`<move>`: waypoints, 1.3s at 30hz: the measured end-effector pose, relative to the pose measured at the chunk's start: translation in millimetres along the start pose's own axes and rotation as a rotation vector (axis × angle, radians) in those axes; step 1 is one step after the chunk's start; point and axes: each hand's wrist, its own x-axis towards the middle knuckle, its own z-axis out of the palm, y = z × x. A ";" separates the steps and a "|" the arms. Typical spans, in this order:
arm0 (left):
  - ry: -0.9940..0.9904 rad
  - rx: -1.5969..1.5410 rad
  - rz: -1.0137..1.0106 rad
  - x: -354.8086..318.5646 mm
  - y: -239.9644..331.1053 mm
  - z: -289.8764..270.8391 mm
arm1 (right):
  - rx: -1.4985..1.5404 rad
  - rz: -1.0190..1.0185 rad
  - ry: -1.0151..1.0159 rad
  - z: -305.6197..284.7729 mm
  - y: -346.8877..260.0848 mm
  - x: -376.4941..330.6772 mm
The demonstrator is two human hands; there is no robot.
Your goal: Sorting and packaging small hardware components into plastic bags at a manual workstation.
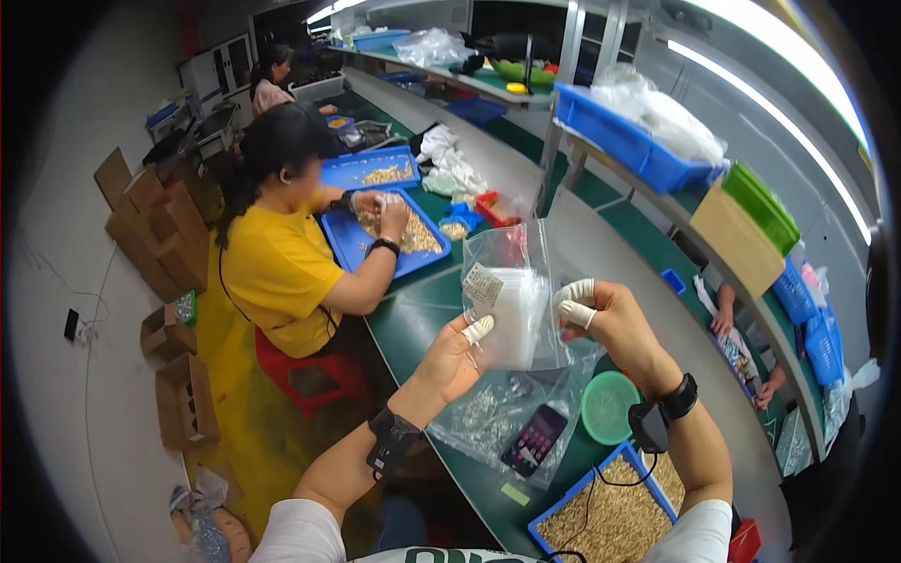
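Note:
Both of my hands hold up a clear plastic bag (514,300) with a small paper label inside, above the green workbench (413,314). My left hand (456,358) grips the bag's left lower edge, with a white finger cot on the thumb. My right hand (601,314) pinches the bag's right side with cotted fingertips. Below the bag lie more clear bags of small metal parts (488,418) and a dark phone (535,439). A black band sits on each wrist.
A blue tray of small tan parts (610,511) and a green round lid (608,405) lie near my right arm. A person in a yellow shirt (282,263) sorts parts in blue trays (394,235) to the left. Blue bins (629,141) fill the shelf; cardboard boxes (155,225) stand on the floor.

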 end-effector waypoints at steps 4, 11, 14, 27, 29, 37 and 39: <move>0.085 -0.082 0.002 -50.7 -70.5 -44.9 | 0.127 0.093 0.103 32.8 59.5 -34.0; 0.047 -0.247 0.030 -161.3 -168.2 -74.0 | -0.048 -0.036 0.161 91.4 147.2 -143.1; 0.034 -0.252 0.069 -212.7 -191.7 -60.9 | -0.164 -0.155 0.179 115.1 166.5 -193.1; -0.070 -0.003 0.171 -295.4 -207.0 -16.8 | -0.215 -0.110 -0.141 144.7 124.8 -274.5; -0.092 -0.001 0.151 -298.2 -207.4 -21.2 | -0.257 -0.103 -0.110 145.4 123.9 -276.1; -0.124 -0.015 0.135 -297.9 -209.5 -29.6 | -0.480 -0.079 -0.049 150.4 122.1 -263.3; -0.140 -0.116 0.149 -296.3 -208.1 -28.6 | -0.428 -0.182 -0.146 146.1 123.3 -258.9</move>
